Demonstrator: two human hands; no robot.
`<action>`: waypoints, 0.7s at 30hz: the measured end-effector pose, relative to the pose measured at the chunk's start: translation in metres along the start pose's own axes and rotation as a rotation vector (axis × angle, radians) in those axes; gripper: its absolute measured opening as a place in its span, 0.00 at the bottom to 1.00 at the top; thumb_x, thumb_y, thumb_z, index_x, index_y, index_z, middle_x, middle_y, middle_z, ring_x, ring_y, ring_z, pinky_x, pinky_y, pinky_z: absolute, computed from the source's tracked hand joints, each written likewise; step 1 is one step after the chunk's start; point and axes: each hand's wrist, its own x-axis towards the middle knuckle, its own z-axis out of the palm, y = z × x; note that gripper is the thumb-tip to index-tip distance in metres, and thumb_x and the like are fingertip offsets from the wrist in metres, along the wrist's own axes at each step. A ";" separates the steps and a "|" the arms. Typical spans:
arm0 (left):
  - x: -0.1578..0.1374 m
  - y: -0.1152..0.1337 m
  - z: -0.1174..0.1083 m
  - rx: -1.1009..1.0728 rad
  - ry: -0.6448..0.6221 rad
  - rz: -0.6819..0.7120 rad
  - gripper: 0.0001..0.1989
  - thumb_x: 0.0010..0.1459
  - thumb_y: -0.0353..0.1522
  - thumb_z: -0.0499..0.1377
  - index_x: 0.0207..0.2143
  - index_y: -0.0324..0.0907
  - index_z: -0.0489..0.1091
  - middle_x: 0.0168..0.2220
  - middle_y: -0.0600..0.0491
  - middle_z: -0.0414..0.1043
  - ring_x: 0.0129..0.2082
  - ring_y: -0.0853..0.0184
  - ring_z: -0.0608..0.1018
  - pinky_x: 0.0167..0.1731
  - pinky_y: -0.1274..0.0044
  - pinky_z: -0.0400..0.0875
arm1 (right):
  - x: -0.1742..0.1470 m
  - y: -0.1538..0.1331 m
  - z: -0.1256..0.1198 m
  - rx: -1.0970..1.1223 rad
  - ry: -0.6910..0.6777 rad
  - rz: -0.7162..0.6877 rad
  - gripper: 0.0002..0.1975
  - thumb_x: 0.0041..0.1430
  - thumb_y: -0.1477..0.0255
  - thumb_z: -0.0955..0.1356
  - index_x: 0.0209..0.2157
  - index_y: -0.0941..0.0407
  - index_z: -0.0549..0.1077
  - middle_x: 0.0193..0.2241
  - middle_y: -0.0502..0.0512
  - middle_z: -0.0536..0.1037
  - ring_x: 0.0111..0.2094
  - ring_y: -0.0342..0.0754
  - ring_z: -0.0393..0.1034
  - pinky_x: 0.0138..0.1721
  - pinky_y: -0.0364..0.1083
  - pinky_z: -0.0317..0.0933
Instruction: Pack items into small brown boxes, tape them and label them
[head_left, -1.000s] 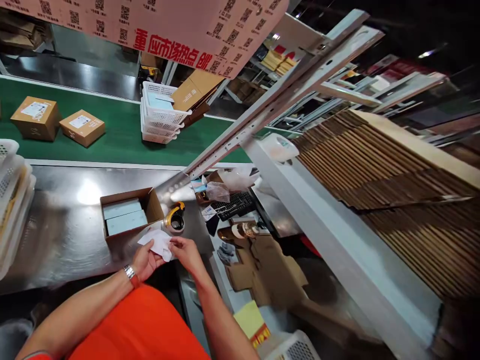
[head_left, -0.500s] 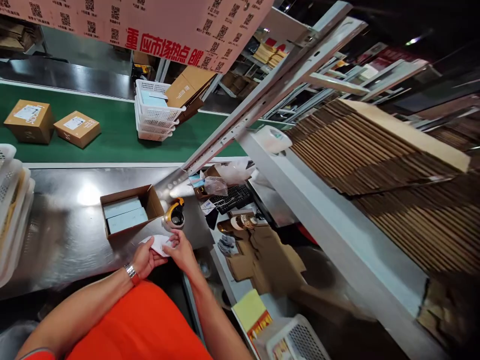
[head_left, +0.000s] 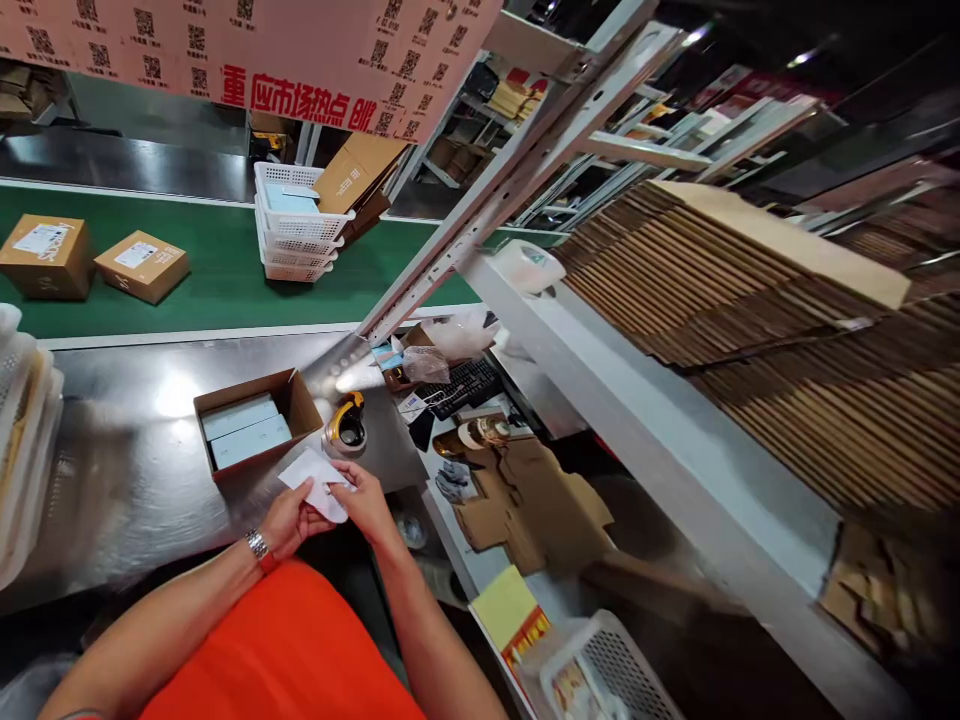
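A small white sheet of paper (head_left: 313, 478) is between my two hands, over the front edge of the metal table. My left hand (head_left: 291, 522) grips its lower left part, thumb on top and fingers beneath. On the right side, my right hand (head_left: 363, 500) pinches the same sheet. Just beyond the paper stands an open cardboard box (head_left: 303, 404) with light blue boxes (head_left: 249, 440) lying in it. A tape dispenser (head_left: 346, 424) with a yellow and black top sits right of the box, close to my right hand.
Behind the metal table (head_left: 135, 480) runs a green conveyor (head_left: 217, 290) carrying sealed cartons (head_left: 142, 266) and stacked white baskets (head_left: 300, 225). White baskets (head_left: 22, 430) also stand at the left. A slanting metal post (head_left: 480, 220) and a shelf of flattened cardboard (head_left: 720, 290) rise at right.
The white paper has been tilted and spread, so more of its face shows. Both hands keep hold of it. The whole view has shifted slightly.
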 end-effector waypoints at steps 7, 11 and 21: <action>0.003 -0.005 0.001 0.134 0.052 0.005 0.17 0.74 0.36 0.59 0.54 0.28 0.70 0.38 0.41 0.79 0.32 0.61 0.83 0.37 0.71 0.79 | 0.002 0.000 0.006 -0.334 0.162 -0.159 0.30 0.47 0.61 0.64 0.50 0.58 0.80 0.46 0.59 0.82 0.48 0.58 0.76 0.52 0.55 0.65; 0.002 -0.004 0.000 0.133 0.057 0.006 0.14 0.74 0.31 0.59 0.55 0.29 0.69 0.37 0.44 0.78 0.30 0.64 0.82 0.34 0.73 0.80 | 0.008 -0.006 0.008 -0.313 0.138 -0.077 0.36 0.43 0.59 0.65 0.54 0.61 0.78 0.40 0.61 0.80 0.41 0.60 0.75 0.43 0.55 0.66; 0.010 0.000 -0.005 0.153 0.053 0.125 0.17 0.77 0.35 0.55 0.60 0.33 0.65 0.52 0.40 0.76 0.39 0.68 0.80 0.36 0.78 0.76 | -0.018 -0.008 0.027 0.210 0.118 0.076 0.43 0.43 0.42 0.78 0.46 0.66 0.77 0.43 0.68 0.79 0.40 0.55 0.71 0.43 0.50 0.65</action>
